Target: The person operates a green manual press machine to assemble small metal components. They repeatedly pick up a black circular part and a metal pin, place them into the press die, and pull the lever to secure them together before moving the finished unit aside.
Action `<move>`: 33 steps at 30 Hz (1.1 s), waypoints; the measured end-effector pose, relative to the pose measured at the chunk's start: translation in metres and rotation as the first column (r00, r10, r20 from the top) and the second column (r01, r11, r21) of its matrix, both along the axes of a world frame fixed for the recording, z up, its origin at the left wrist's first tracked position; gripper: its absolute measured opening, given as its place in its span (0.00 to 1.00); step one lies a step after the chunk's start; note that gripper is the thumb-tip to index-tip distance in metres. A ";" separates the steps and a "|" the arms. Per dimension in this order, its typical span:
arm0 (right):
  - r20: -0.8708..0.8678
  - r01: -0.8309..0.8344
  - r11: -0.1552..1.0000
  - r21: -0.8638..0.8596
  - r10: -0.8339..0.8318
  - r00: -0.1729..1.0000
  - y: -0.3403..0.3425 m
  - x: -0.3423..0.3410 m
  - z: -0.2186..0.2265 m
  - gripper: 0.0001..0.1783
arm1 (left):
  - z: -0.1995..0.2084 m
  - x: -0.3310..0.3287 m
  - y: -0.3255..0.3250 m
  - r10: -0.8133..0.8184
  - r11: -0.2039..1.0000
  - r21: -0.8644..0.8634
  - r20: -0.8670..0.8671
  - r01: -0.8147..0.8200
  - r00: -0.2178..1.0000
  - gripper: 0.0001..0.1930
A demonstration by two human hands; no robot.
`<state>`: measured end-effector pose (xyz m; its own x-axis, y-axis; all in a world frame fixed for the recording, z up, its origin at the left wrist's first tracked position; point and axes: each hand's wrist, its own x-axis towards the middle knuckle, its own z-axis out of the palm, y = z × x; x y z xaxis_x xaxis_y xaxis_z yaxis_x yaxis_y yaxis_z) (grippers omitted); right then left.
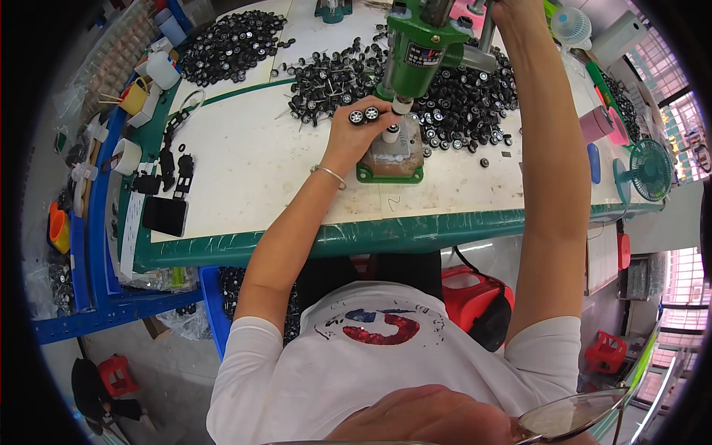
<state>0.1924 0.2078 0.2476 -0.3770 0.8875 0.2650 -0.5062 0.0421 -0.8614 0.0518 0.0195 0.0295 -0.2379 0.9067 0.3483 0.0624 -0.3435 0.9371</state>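
A green hand press (415,59) stands on the table before me, its ram pointing down over a metal base (386,157). My left hand (351,136) is closed in a pinch beside the ram, holding small black toy wheels (363,116) with silver hubs. Its fingertips reach in above a short white post (391,133) on the base, where another small wheel shows at the top. At the upper edge, my right hand (513,10) is closed round the press lever (487,33); some of its fingers are cut off by the frame.
Heaps of black wheels (467,107) lie behind and beside the press, some with thin axles. Another pile (230,46) sits far left. A phone (165,216) lies near the table's left edge. To the right stand a green fan (650,170) and a pink cup (595,124).
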 end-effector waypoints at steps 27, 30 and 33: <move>-0.453 0.520 0.691 0.502 -0.302 0.839 -0.128 0.012 -0.031 0.16 | -0.015 0.003 0.003 -0.010 0.994 -0.102 0.137 0.024 0.991 0.09; -0.406 0.463 0.737 0.493 -0.276 0.871 -0.119 0.012 -0.026 0.16 | -0.015 0.004 0.003 0.013 0.992 -0.128 0.137 0.005 0.990 0.08; -0.284 0.430 0.785 0.447 -0.331 0.900 -0.111 0.003 -0.011 0.18 | -0.018 0.005 0.003 0.023 0.997 -0.081 0.194 -0.007 0.981 0.08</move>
<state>0.1957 0.0973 0.2367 0.0623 0.6824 0.7283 -0.5022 0.6520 -0.5680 0.0571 0.0224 0.0119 -0.3078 0.9254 0.2212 -0.1197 -0.2683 0.9559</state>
